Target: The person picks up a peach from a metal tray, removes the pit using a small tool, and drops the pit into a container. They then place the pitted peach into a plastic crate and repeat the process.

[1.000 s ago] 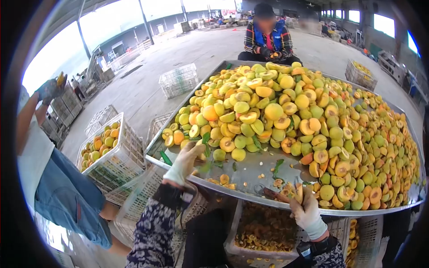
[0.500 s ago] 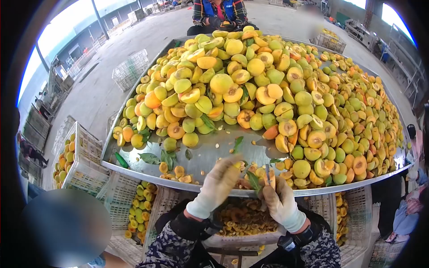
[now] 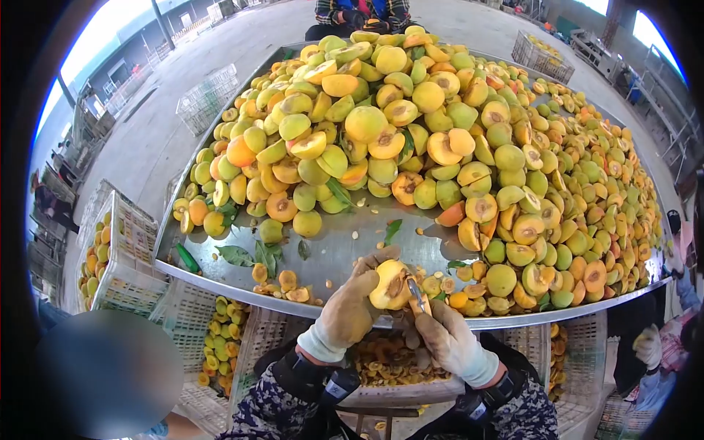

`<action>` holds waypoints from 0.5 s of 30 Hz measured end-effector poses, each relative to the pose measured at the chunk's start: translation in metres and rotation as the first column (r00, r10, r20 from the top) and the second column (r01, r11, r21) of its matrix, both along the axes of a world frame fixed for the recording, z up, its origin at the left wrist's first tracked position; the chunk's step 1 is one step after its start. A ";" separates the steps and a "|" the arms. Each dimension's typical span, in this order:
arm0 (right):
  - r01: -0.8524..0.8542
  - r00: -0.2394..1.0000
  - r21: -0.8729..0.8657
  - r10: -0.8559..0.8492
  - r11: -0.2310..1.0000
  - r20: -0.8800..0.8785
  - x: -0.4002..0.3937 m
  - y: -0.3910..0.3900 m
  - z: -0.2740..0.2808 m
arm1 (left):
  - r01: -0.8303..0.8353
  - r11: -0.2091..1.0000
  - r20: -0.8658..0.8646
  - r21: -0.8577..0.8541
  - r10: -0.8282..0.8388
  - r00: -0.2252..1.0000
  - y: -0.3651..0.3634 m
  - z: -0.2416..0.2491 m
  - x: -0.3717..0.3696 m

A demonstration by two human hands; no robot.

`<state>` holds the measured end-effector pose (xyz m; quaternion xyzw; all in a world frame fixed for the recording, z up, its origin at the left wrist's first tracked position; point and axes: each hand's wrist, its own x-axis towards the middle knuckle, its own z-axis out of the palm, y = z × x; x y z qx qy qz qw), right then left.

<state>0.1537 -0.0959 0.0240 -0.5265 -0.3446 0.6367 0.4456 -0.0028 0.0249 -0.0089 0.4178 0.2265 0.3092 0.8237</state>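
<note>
My left hand (image 3: 350,317), in a whitish work glove, is closed around a yellow peach half (image 3: 390,284) at the near edge of the metal table. The cut face is turned to the right and shows a brown hollow in the middle. My right hand (image 3: 456,339), gloved too, grips a small pitting knife (image 3: 419,296) with an orange handle. Its metal blade touches the cut face of the peach half. Below both hands stands a crate of peach scraps (image 3: 400,363). Some small pitted pieces (image 3: 288,280) lie on the table to the left of my hands.
A large heap of peaches (image 3: 440,139), many halved, covers much of the metal table (image 3: 334,233). Loose leaves (image 3: 235,255) and a green knife-like object (image 3: 188,257) lie at its left. Plastic crates (image 3: 132,253) stand left. Co-workers sit opposite (image 3: 363,16) and at right (image 3: 678,334).
My left hand, blurred before, now holds a peach half. The knife in my right hand has come against its cut face. The leaf beside my right hand is out of sight.
</note>
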 end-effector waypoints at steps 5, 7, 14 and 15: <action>0.016 1.000 -0.119 -0.019 0.993 -0.022 -0.004 0.005 0.009 | 0.141 0.967 0.339 -0.214 -0.061 0.939 -0.002 0.007 -0.002; 0.043 0.997 -0.145 -0.051 0.989 -0.052 -0.010 0.007 0.015 | -0.010 0.999 0.111 0.042 0.005 0.994 -0.016 0.003 0.002; -0.086 0.955 0.222 0.017 0.971 0.297 -0.013 0.002 -0.009 | -0.119 0.691 -0.169 0.713 0.333 0.928 -0.017 -0.007 0.003; -0.085 0.956 0.221 0.017 0.972 0.294 -0.013 0.002 -0.013 | -0.013 0.577 -0.227 0.816 0.341 0.912 -0.011 -0.015 -0.002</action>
